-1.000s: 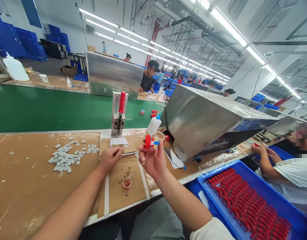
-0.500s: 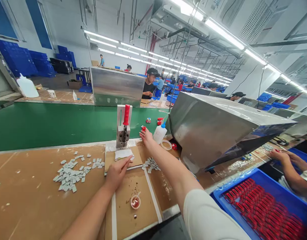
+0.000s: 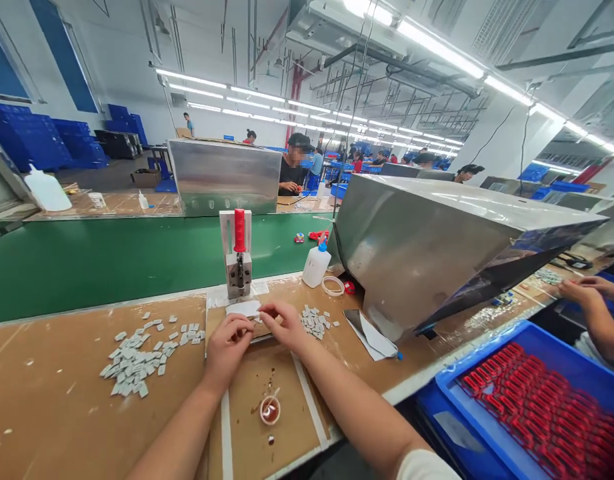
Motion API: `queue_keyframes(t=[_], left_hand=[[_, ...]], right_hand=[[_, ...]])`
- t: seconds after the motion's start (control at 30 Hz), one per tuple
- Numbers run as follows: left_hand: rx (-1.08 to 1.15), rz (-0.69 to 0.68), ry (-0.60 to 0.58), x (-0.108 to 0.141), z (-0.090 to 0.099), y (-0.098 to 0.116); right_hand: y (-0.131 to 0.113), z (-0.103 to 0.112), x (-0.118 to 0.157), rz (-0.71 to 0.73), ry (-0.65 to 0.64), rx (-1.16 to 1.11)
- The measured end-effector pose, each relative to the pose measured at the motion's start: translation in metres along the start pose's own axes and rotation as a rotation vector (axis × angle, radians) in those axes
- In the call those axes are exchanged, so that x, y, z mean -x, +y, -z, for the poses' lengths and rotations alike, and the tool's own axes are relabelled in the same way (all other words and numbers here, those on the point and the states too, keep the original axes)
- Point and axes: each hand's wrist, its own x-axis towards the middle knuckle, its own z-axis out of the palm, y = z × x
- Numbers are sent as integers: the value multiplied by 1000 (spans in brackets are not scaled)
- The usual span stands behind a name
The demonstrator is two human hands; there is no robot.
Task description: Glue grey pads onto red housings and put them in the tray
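Note:
My left hand [image 3: 230, 343] is at the front of the small press's base board, its fingers curled and thumb and fingertips drawn together. Opposite it, my right hand [image 3: 285, 327] has its fingers bent in a pinch close to the folded white cloth [image 3: 243, 309]. Whatever is between the fingertips of either hand is too small or hidden to make out. Behind the cloth stands the hand press [image 3: 239, 273] with its red handle [image 3: 239, 231] upright. Small grey rectangular pieces [image 3: 137, 363] lie heaped to the left, and more grey pieces [image 3: 317, 322] lie right of my right hand.
A cup of reddish liquid [image 3: 270, 411] stands in front. A white bottle [image 3: 316, 265] and tape roll [image 3: 333, 286] are at right, beside a metal hood [image 3: 427, 247]. Red parts [image 3: 317, 235] lie on the green belt [image 3: 87, 260]. A blue crate [image 3: 467, 433] holds red frames.
My right hand has drawn back from a red part at the green belt to the press board, beside my left hand. My left fingers have come off the cloth and curled. The view has shifted slightly.

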Motion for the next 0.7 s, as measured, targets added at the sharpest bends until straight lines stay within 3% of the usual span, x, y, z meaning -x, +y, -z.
queue_keyframes(t=[0.1, 0.17, 0.33, 0.47, 0.57, 0.7], left_hand=[[41, 62, 70, 1, 0, 7], [36, 30, 90, 3, 1, 13], [-10, -311, 86, 5, 6, 22], [-99, -508, 47, 4, 12, 26], [-148, -572, 28, 3, 14, 26], [-174, -531, 1, 6, 15, 23]], right_hand=[[-5, 0, 5, 116, -151, -3], [-6, 0, 8, 158, -201, -28], [-11, 2, 12, 304, -143, -67], [-21, 5, 12, 408, -121, -73], [-25, 7, 11, 413, -132, -59], [-26, 8, 10, 404, -157, -62]])
